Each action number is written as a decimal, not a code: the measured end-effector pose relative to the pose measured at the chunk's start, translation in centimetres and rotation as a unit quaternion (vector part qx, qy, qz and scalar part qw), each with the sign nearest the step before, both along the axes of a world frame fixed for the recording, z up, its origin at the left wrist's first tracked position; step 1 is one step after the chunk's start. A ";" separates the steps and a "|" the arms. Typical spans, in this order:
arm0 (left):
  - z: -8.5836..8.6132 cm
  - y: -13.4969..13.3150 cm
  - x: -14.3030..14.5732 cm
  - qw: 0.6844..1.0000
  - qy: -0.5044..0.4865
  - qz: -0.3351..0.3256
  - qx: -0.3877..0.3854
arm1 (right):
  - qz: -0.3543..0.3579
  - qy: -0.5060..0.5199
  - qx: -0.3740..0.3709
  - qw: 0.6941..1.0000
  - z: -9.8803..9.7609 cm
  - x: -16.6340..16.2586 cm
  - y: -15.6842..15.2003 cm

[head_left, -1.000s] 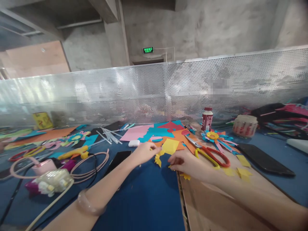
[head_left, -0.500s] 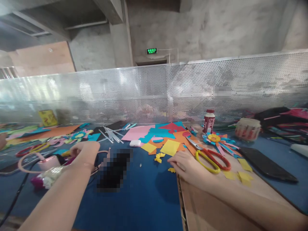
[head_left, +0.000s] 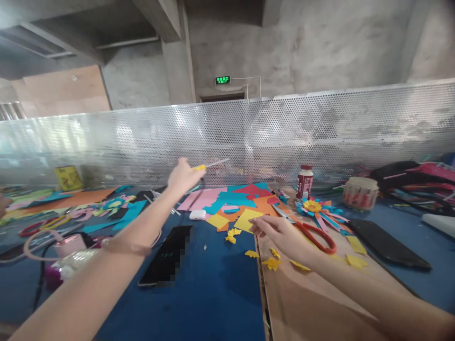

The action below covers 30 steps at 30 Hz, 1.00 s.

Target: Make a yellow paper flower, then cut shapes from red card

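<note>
Left hand (head_left: 183, 177) up in the air, right hand (head_left: 275, 232) low over the tabletop (head_left: 220, 289).
Left hand is closed around a yellow-handled tool (head_left: 203, 166), held above the pink paper (head_left: 199, 198); it is blurred, possibly a glue gun. Right hand has its fingers loosely spread and holds nothing, just beside the yellow scraps (head_left: 272, 263) and the scissors (head_left: 320, 240).

The left arm is stretched forward and upward, almost straight, and the left grip (head_left: 183, 177) is raised with its fingers curled shut. The right forearm comes in low from the lower right. The right grip (head_left: 280, 235) is palm down, fingers loosely spread and pointing left. The left grip sits higher and farther out, well apart from it.
</note>
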State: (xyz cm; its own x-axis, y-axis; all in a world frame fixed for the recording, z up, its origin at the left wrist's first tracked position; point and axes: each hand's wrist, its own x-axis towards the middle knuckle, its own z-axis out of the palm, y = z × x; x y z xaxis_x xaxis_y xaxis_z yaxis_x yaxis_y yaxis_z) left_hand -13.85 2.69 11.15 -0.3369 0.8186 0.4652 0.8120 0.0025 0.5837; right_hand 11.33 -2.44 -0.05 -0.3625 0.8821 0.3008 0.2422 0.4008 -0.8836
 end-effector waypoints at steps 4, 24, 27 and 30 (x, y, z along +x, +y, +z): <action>-3.0 -4.5 9.6 0.978 0.003 -0.178 0.113 | 0.084 0.215 -0.150 0.961 1.9 -0.4 -0.3; -11.3 -0.6 3.9 0.927 0.147 -0.288 -0.192 | -0.052 0.261 -0.225 0.937 2.1 2.0 -0.7; -12.0 -0.8 4.0 0.922 0.077 -0.328 -0.190 | -0.093 0.208 -0.169 0.959 2.0 1.6 -1.8; -12.3 -0.4 3.8 0.919 -0.028 -0.356 -0.169 | -0.075 0.138 -0.160 0.975 1.9 1.5 -2.5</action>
